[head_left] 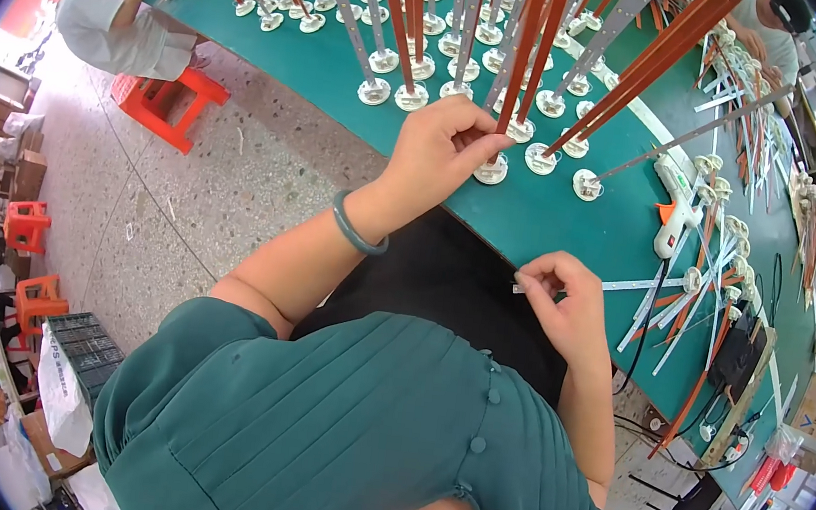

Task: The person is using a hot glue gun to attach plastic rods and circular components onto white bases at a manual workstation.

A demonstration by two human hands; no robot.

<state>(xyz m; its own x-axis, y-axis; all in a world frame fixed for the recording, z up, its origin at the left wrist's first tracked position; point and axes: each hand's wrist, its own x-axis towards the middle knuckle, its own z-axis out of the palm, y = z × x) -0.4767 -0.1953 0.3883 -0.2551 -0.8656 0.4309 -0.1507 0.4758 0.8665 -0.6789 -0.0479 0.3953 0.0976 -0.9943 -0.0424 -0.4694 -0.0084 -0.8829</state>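
Note:
My left hand (440,153) is closed at the table's near edge, its thumb and fingers pinched at the lower part of an upright brown strip (523,57). Just below those fingertips is a round white base (491,171). My right hand (564,298) pinches one end of a pale strip with a row of dots (631,285). That strip lies nearly level, and its far end reaches a small round white piece (692,279). Many similar brown and grey strips stand on white round bases (540,158) in front of my left hand.
A white glue gun (675,210) with an orange trigger lies on the green table (552,226), its black cord hanging over the edge. Loose strips (662,319) are heaped at right. Two people work across the table and at far left. An orange stool (168,107) stands left.

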